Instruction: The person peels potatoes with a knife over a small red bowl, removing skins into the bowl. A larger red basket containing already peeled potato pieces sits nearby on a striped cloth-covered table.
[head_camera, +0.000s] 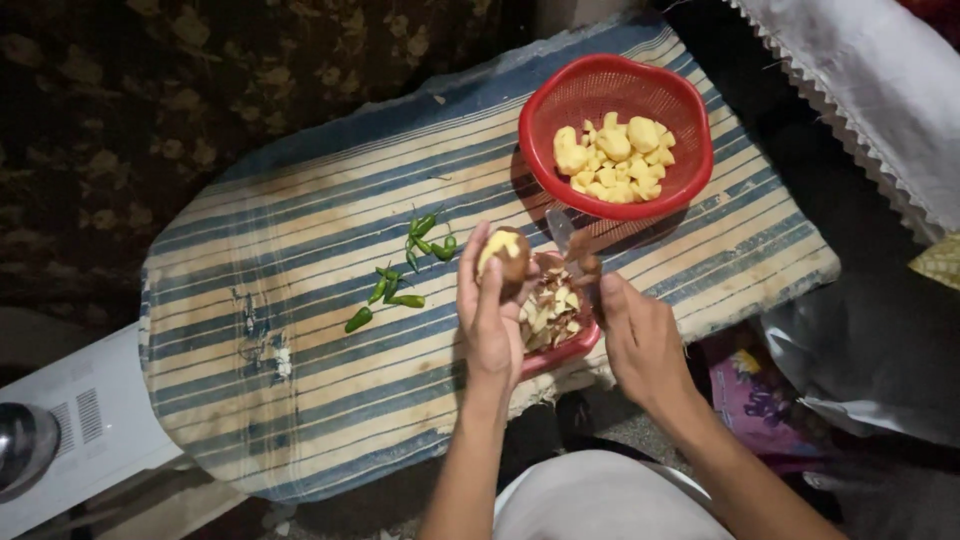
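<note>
left hand (490, 310) curled around a half-peeled potato (505, 255), fingers wrapped on it, held just over the red plate (560, 355) of potato peels (548, 312). right hand (640, 340) fisted on a knife (562, 235), blade pointing up toward the red basket (560, 115). basket holds cut potato pieces (615, 158). green chillies (405, 270) lie loose left of the potato on the striped blue-and-cream cloth (300, 300).

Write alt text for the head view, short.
The left hand holds a half-peeled potato and the right hand holds a knife over a small red bowl of peelings. Behind it, on a striped mat, sit a red basket of potato chunks and green chillies.
</note>
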